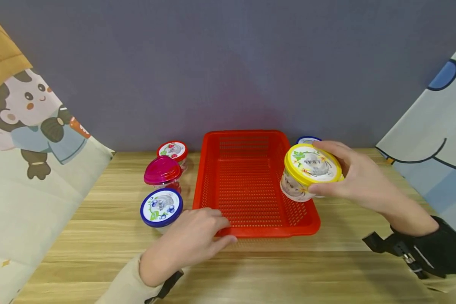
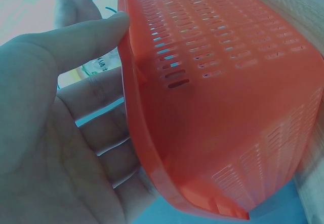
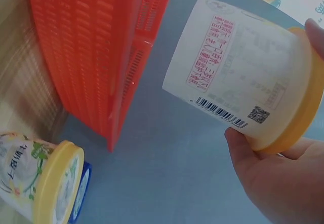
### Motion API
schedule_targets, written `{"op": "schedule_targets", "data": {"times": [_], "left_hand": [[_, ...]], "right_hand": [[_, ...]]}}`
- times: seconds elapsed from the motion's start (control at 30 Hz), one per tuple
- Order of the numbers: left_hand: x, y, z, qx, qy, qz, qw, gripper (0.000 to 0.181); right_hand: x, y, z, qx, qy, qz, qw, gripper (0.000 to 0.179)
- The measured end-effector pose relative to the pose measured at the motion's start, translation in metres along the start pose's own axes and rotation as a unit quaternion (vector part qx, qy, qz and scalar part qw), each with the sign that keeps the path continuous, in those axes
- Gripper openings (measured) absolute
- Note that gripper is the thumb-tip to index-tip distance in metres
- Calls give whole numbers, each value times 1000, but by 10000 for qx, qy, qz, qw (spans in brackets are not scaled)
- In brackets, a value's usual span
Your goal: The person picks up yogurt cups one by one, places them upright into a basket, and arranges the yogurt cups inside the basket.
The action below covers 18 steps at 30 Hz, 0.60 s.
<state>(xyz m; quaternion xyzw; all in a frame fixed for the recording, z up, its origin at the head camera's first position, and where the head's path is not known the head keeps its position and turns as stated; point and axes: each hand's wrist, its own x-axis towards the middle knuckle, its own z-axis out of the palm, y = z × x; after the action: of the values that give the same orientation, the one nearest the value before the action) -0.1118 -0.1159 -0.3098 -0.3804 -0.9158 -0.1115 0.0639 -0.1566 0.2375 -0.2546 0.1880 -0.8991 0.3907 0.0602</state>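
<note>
Your right hand (image 1: pixel 353 177) grips the yellow-lidded tub (image 1: pixel 308 169) by the edge of its lid, thumb toward you and fingers on the far side. The tub hangs lid up just left of that palm, over the right wall of the red basket (image 1: pixel 262 232); the right wrist view shows its base apart from the rim.

Your left hand (image 1: pixel 191 234) clasps the basket's near rim, thumb outside and fingers over the edge. That steadying hold seems worth having, but press lightly so the basket does not tip toward you.

Since the lid carries the weight, squeeze evenly and avoid twisting, or it could pop loose. Shift the tub left, away from your right palm, until its base clears the wall before any lowering.

Mind the other yellow-lidded tub (image 3: pixel 44 181) standing below your right hand, beside a blue-lidded tub (image 3: pixel 83 191). The blueberry tub (image 1: pixel 161 207) sits just left of your left fingers, so swing no elbow or wrist that way.
</note>
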Motion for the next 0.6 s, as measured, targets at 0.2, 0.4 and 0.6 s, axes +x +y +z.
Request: {"op": "schedule_targets", "data": {"times": [0.2, 0.4, 0.6], "left_hand": [[0, 0, 1, 27, -2, 17, 10000, 22], [1, 0, 1, 87, 28, 32, 10000, 22], [1, 0, 1, 71, -2, -6, 10000, 21]], "right_hand": [[2, -1, 10, 12, -108, -112, 9999, 90], [2, -1, 17, 101, -191, -25, 9998, 90], [4, -2, 25, 45, -285, 50, 9996, 92]]}}
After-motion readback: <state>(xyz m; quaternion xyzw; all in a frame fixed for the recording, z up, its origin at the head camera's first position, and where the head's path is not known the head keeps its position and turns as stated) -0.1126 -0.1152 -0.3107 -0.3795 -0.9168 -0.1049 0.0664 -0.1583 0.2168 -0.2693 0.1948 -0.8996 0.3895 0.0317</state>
